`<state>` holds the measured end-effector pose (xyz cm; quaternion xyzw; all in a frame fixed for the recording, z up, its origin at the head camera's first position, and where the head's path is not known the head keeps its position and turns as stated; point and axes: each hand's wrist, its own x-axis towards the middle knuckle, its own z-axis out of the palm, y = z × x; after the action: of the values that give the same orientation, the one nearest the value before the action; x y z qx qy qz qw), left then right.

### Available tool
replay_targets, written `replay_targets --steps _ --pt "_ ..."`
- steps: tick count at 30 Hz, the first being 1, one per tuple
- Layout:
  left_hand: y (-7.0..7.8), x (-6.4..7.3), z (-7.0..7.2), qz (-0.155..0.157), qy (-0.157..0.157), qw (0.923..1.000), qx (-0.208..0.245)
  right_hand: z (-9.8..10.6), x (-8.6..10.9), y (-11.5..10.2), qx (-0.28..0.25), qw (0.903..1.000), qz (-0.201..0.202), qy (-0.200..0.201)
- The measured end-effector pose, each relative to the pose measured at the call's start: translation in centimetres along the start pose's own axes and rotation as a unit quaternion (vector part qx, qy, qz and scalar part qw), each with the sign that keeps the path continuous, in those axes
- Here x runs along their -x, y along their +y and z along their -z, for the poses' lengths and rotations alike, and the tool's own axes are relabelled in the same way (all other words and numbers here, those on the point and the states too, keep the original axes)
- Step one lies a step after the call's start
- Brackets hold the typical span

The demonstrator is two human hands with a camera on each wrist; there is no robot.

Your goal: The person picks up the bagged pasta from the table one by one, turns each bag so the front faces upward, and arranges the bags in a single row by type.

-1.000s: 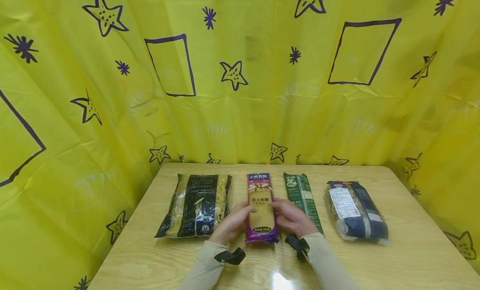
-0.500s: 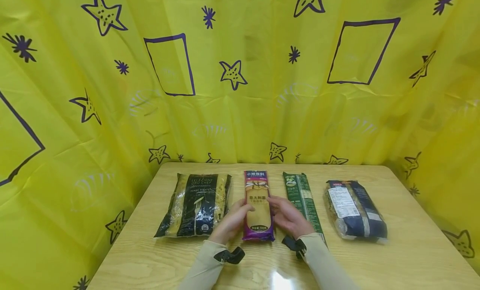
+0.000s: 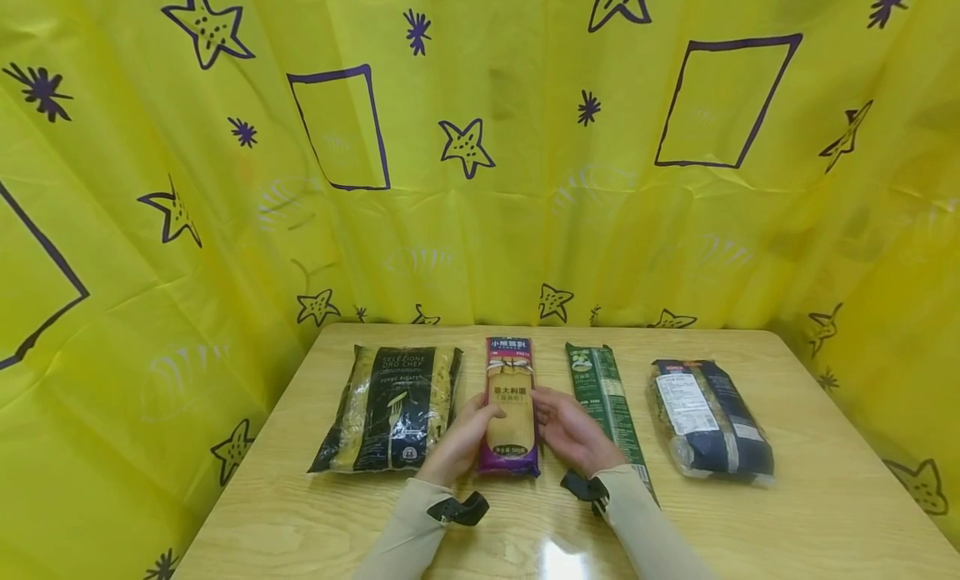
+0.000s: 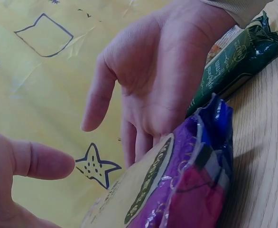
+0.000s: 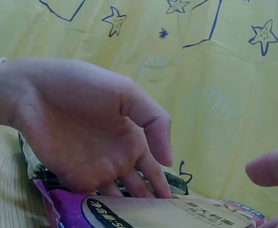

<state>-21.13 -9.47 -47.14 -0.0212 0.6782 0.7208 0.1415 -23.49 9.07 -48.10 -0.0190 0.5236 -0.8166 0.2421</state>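
A long purple-and-cream pasta packet [image 3: 511, 409] lies lengthwise on the table between both hands. My left hand [image 3: 460, 440] is at its left side, thumb stretched over the near left part; in the left wrist view the thumb [image 4: 49, 161] stands clear of the surface. On the other side, my right hand [image 3: 573, 434] has its fingers extended against the packet's right edge. The right wrist view shows those fingers [image 5: 139, 183] reaching down along that edge, with the thumb raised. Whether the left fingers touch the packet is hidden.
To the left lies a wide black penne bag [image 3: 397, 413]. A slim green packet [image 3: 611, 405] is right of my right hand, partly hidden by it. Farther right is a navy bag with a white label [image 3: 712, 422]. A yellow curtain [image 3: 480, 230] hangs behind the wooden table [image 3: 832, 480].
The pasta packet has slid slightly left and away from me. My right hand has followed it to the left, while my left hand has barely moved. The other bags stay in place.
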Motion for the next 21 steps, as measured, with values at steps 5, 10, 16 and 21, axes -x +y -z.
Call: replay_targets --steps 5,10,16,21 --pt "0.22 -0.09 -0.09 0.000 0.005 1.0000 -0.002 -0.09 -0.16 0.13 -0.014 0.9999 0.006 -0.005" --pt "0.25 -0.06 0.04 0.003 0.002 1.0000 -0.001 -0.25 -0.37 0.40 -0.023 0.9997 0.010 -0.006" --pt "0.18 -0.07 0.22 0.006 0.011 0.9999 -0.009 -0.40 -0.76 0.73 -0.028 0.9993 0.018 -0.014" --pt "0.14 -0.10 0.11 0.004 0.011 0.9999 -0.010 -0.41 -0.83 0.89 -0.040 0.9988 0.024 -0.015"
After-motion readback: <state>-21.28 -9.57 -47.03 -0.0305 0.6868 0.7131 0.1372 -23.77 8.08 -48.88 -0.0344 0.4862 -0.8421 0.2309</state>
